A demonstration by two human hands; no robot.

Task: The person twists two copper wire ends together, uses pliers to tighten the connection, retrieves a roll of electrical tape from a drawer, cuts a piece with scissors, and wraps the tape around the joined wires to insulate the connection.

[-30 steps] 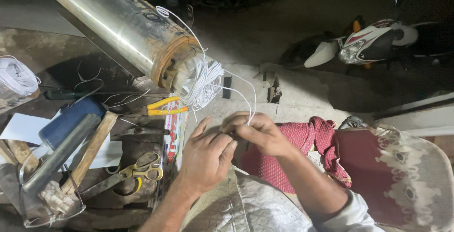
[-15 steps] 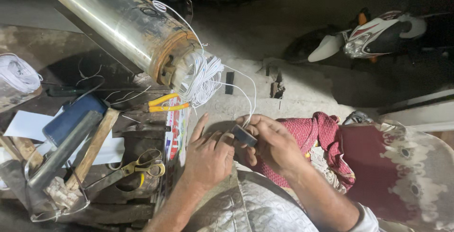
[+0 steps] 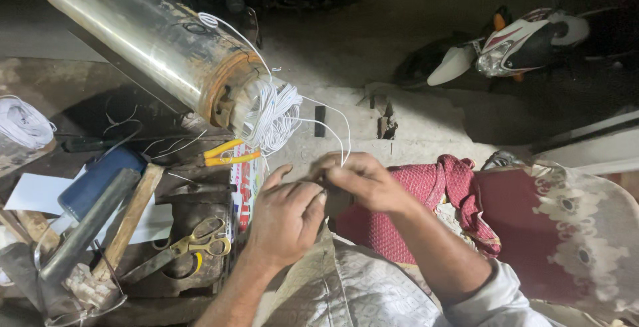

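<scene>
A: Two hands, near centre. Left hand (image 3: 286, 217) curled almost shut, fingertips pressed on a small dark piece that both hands share; can't tell what the piece is. Right hand (image 3: 363, 180) pinched closed on a white wire (image 3: 336, 134) end.

B: Where does the wire run?

A: Up and left into the white wire bundle (image 3: 269, 117) hanging out of the metal cylinder (image 3: 146, 34), far left, tilted over the worktop (image 3: 80, 94).

B: Clutter?

A: Scissors (image 3: 193, 244) and a hammer (image 3: 100, 214) near left; yellow-handled pliers (image 3: 229, 154) just under the bundle. Red cloth (image 3: 426, 194) to the right of the hands.

B: Risks?

A: My read: thin wire, tight pinch. Pull too hard and it kinks or snaps, or drags more loops out and tangles the bundle. Light is poor, so gripping the wrong strand is plausible.
</scene>
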